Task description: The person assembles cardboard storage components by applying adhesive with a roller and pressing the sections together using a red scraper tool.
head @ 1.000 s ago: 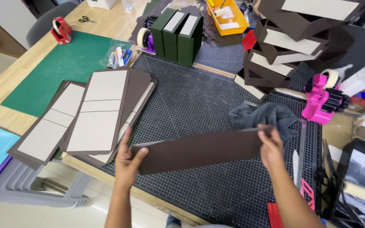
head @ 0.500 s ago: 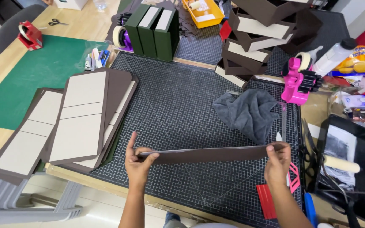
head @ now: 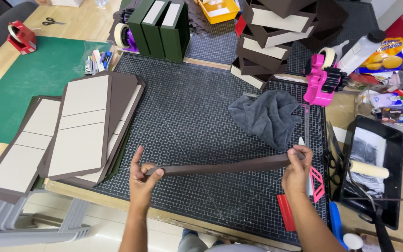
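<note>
- Left hand [head: 142, 179] and right hand [head: 296, 171] are each pinching an end of a long dark-brown paper strip [head: 220, 167], holding it edge-on above the cutting mat [head: 187, 107].
- Judging by this, the strip is being positioned; lowering it would need level, steady hands.

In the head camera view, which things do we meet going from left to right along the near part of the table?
Stack of brown-edged boards → left hand → long dark brown strip held over the cutting mat → right hand → red scraper → black tray with paint roller.
</note>
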